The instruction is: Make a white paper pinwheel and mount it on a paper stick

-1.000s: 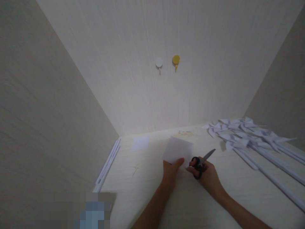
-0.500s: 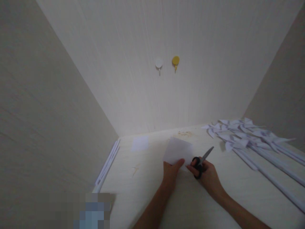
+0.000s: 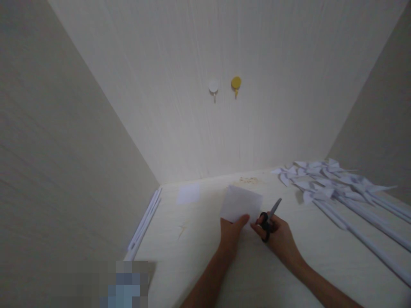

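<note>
A white, roughly square sheet of paper (image 3: pixel 241 202) is pinched at its lower edge by my left hand (image 3: pixel 231 231), thumb on top and the other fingers hidden beneath. Black-handled scissors (image 3: pixel 273 209) sit in my right hand (image 3: pixel 280 237), with the blades pointing up and to the right, away from the sheet. The thumb and index finger of that hand are close to the paper's lower right corner; whether they touch it I cannot tell. The scissor blades look closed.
Several paper pinwheels (image 3: pixel 321 192) on white paper sticks (image 3: pixel 362 237) lie at the right. Another square of paper (image 3: pixel 188 193) rests at the back left. Rolled paper sticks (image 3: pixel 146 220) lie along the left wall. A white hook (image 3: pixel 213 87) and a yellow hook (image 3: pixel 236 83) are on the back wall.
The scissors have tilted a little more upright, their tips shifting left. The sheet's right side has moved slightly to the right. Both hands keep nearly the same place.
</note>
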### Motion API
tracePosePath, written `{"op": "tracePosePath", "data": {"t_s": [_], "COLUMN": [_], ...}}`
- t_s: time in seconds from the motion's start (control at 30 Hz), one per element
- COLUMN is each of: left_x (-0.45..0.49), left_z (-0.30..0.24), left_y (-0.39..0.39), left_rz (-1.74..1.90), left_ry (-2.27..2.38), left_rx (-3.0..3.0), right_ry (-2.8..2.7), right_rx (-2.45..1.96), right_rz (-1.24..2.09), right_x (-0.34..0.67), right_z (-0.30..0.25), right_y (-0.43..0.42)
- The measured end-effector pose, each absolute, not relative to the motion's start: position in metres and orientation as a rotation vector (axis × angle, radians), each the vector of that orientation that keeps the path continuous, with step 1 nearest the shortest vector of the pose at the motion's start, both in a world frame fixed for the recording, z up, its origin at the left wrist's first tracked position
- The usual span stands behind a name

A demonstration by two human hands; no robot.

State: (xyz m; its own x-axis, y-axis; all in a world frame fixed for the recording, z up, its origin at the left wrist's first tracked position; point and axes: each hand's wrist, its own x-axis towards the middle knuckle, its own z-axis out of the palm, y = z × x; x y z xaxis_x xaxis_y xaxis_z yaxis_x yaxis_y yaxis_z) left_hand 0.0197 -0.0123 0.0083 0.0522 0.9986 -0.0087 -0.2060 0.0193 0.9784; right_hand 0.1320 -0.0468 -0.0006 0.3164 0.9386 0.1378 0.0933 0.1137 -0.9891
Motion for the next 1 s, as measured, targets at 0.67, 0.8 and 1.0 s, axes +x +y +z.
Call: {"op": "tracePosePath", "data": {"t_s": [0.67, 0.8, 1.0], "left_x": [0.021, 0.021, 0.021], "left_z": [0.009, 0.009, 0.007], "left_y": [-0.011, -0.012, -0.012], "left_rz": [1.239, 1.237, 1.216], "left_ry": [1.074, 1.069, 1.079], "left_rx": [1.061, 1.051, 1.059], "right_ry": [-1.107, -1.109, -1.121], "right_rx": [-1.299, -1.309, -1.328], "right_rz": [0.852, 0.857, 0.860], "right_x": [0.133, 0.133, 0.133], "right_z": [-0.008, -0.007, -0.008], "right_y": [-0.043, -0.044, -0.045]}}
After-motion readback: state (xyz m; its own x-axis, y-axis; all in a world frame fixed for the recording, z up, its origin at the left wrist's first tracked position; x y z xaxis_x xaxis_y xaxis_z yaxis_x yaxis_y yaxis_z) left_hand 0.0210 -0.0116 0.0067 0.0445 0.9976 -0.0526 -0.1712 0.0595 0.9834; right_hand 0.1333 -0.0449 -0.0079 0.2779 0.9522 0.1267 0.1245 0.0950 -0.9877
